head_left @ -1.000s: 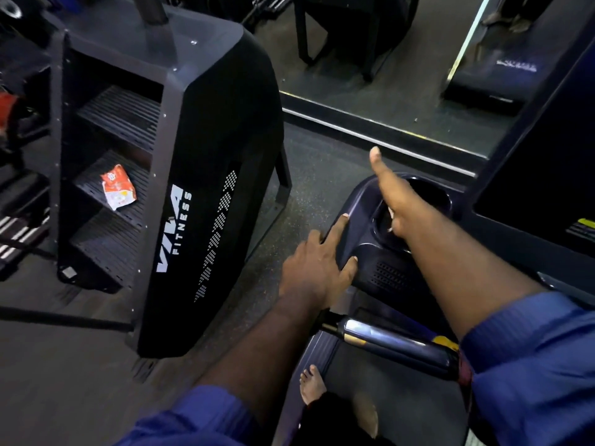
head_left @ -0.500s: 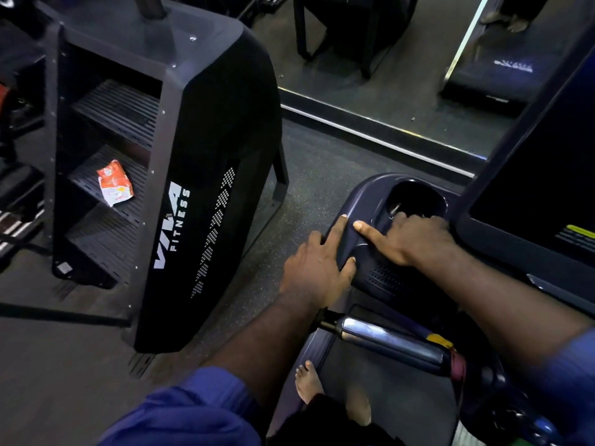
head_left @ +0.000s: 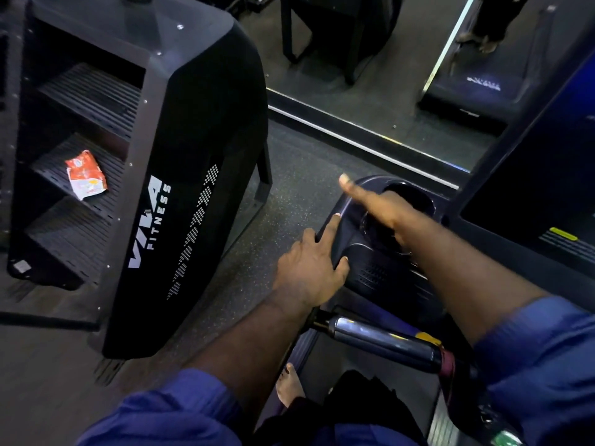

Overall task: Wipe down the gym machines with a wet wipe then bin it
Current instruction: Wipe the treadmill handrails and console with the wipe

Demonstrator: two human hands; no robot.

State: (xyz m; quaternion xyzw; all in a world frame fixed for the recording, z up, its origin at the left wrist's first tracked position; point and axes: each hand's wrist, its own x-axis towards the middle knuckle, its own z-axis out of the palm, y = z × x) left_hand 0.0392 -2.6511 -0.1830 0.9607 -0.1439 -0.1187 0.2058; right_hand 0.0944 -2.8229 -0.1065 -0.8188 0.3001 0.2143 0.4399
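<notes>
Head view: the dark-blue moulded plastic machine console (head_left: 370,268) sits centre right of the frame. The left hand (head_left: 309,272) rests on its left edge, fingers straight. The right hand (head_left: 376,204) reaches into the round cup recess (head_left: 415,197), thumb raised; its fingers are hidden, so the grip cannot be told.

you've got a matt black rack (head_left: 206,130) with white "viva fitness" lettering (head_left: 149,222) and a band of white dots (head_left: 193,233) up its side; its shelves (head_left: 87,94) are dark grey, ruled with fine slotted lines. the packet (head_left: 86,175) is orange-red and white. the floor (head_left: 289,162) is dark grey with pale speckles. the console (head_left: 357,249) is deep navy with a glossy rim and a patch of small vent dots. the handlebar (head_left: 380,341) is shiny silver, with a yellow band (head_left: 426,337) and a red band (head_left: 447,362). your left sleeve (head_left: 167,413) and right sleeve (head_left: 541,358) are blue, and a yellow-green strip (head_left: 562,234) marks the dark panel (head_left: 531,188)
</notes>
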